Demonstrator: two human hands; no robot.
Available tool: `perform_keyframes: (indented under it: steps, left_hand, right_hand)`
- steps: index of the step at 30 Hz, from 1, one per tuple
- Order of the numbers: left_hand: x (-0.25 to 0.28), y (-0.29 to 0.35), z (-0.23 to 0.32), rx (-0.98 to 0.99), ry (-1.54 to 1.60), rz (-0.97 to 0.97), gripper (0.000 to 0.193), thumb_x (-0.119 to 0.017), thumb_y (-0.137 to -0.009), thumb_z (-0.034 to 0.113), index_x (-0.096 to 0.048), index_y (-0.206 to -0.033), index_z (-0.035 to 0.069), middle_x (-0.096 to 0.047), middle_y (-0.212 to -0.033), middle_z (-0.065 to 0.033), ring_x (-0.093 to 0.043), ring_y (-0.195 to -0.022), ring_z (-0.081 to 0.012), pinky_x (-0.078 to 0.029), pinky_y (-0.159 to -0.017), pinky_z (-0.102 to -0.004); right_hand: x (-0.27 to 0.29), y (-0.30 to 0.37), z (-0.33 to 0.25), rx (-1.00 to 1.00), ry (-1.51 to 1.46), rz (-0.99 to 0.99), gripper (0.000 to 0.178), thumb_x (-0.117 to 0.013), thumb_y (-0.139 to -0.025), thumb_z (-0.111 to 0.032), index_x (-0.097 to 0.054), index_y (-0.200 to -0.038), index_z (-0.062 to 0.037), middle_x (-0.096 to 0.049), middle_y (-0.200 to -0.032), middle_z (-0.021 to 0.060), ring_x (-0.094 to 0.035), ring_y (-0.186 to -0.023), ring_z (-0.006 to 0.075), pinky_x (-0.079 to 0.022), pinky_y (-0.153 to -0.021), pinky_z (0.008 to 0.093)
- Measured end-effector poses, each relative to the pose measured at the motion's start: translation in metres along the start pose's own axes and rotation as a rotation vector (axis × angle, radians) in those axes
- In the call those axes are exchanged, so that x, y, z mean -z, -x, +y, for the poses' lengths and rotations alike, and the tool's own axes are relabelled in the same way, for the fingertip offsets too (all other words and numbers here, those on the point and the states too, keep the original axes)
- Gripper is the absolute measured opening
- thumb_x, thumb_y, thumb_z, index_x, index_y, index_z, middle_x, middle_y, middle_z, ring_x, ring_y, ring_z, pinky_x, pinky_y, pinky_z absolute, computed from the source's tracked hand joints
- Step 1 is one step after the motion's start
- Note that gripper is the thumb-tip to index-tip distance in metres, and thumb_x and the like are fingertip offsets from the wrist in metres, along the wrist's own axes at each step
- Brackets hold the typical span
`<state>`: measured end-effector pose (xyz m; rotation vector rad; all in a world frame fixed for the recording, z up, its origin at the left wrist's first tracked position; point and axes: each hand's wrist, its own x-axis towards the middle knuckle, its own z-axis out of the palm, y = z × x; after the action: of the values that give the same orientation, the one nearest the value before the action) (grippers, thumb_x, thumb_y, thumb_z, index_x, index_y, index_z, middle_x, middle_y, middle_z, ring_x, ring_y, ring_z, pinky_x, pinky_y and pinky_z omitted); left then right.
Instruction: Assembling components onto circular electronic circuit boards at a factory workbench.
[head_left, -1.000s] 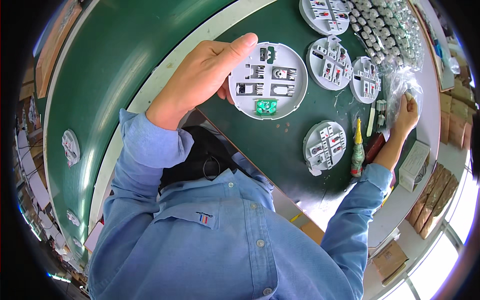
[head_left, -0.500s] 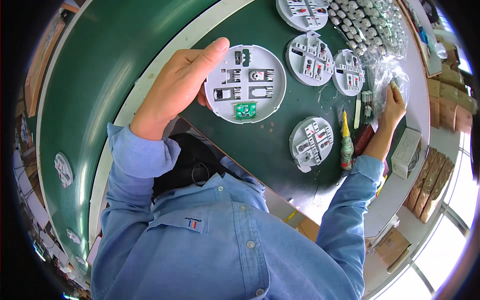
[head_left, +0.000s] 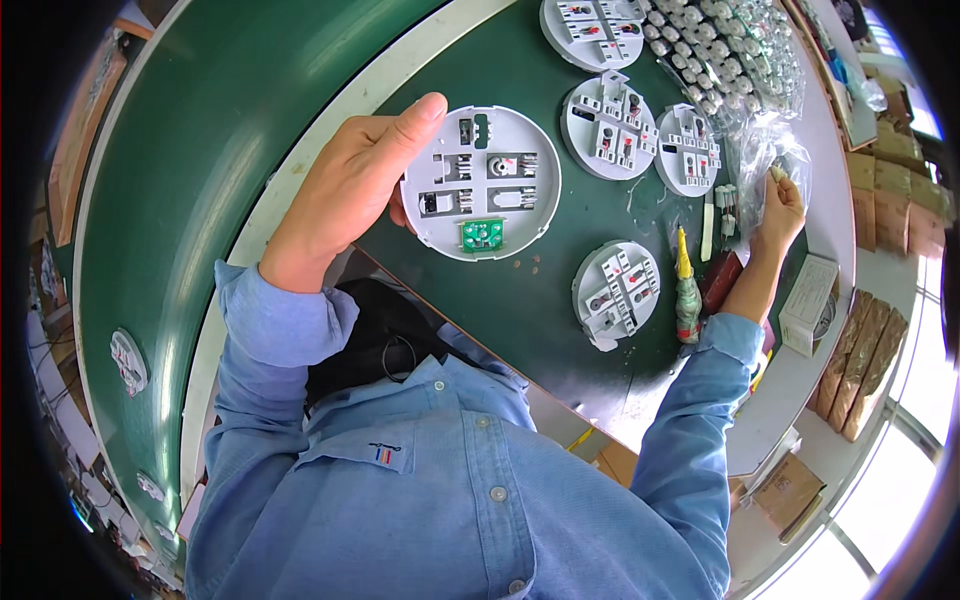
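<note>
Grey housing (head_left: 481, 184), one, sits clasped in the left grip (head_left: 347, 190) near four discs (head_left: 617, 290), right grip (head_left: 778, 212) unclear in hold.

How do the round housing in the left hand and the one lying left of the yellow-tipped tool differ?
Support: the held housing is gripped by the left hand; the lying housing rests on the green table.
Face: the held housing shows a rimmed, recessed side; the lying housing shows raised blocks with red and black parts.
Board: the held housing shows a green circuit board; none is visible on the lying housing.
Shared: round, light grey bodies.
</note>
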<state>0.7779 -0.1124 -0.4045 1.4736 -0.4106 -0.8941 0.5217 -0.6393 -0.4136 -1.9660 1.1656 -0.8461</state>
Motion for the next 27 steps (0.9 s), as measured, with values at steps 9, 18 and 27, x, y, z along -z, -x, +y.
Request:
perform_keyframes:
  steps: [9,18,27]
  left_hand:
    - [0.002,0.0,-0.006,0.01,0.027,-0.02,0.07,-0.051,-0.113,0.064,-0.076,-0.084,0.005,-0.069,-0.07,-0.002,-0.062,-0.062,-0.0089,-0.047,-0.057,-0.0263]
    - [0.005,-0.005,-0.005,-0.006,0.079,-0.019,0.069,-0.05,-0.114,0.062,-0.077,-0.089,0.004,-0.072,-0.076,-0.0021,-0.064,-0.066,-0.0094,-0.048,-0.059,-0.027]
    - [0.064,-0.096,0.042,-0.391,-0.596,0.49,0.045,-0.07,-0.106,0.042,-0.078,-0.118,-0.001,-0.08,-0.096,-0.0138,-0.072,-0.078,-0.0311,-0.059,-0.076,-0.0397]
  right_hand:
    - [0.003,0.007,0.001,0.04,0.035,-0.017,0.026,-0.077,-0.101,-0.007,-0.078,-0.125,0.003,-0.08,-0.113,0.0063,-0.071,-0.099,0.0111,-0.055,-0.09,0.0253]
    - [0.019,0.0,-0.009,0.105,0.256,-0.018,0.028,-0.075,-0.104,-0.015,-0.076,-0.124,0.0048,-0.078,-0.112,0.0075,-0.07,-0.101,0.0145,-0.055,-0.092,0.029]
    - [0.016,0.008,0.029,0.092,0.057,-0.052,0.028,-0.074,-0.104,-0.009,-0.073,-0.128,0.0046,-0.077,-0.11,0.0036,-0.069,-0.097,0.0105,-0.055,-0.088,0.0264]
